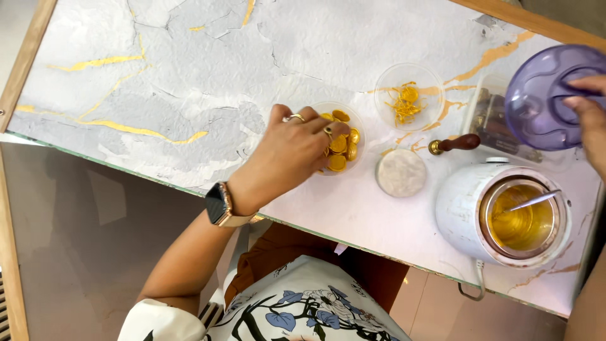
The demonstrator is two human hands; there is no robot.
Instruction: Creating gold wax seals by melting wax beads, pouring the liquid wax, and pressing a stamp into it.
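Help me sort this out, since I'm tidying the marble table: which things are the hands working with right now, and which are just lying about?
In use:
- left hand reaching into the clear dish of gold discs
- right hand holding the purple lid
- open white pot of golden liquid, a thin stick in it

Lying about:
- clear dish of gold scraps
- white round pad
- wooden-handled stamp
- clear box of dark pieces

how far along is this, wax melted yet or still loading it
Looks done: the white pot already holds gold liquid with a metal stick in it, and its purple lid is off, held up by the right hand. In hand: the left hand reaches into the dish of gold discs. Left, judging by what lies untouched: the stamp, the round white pad and the dish of gold scraps.
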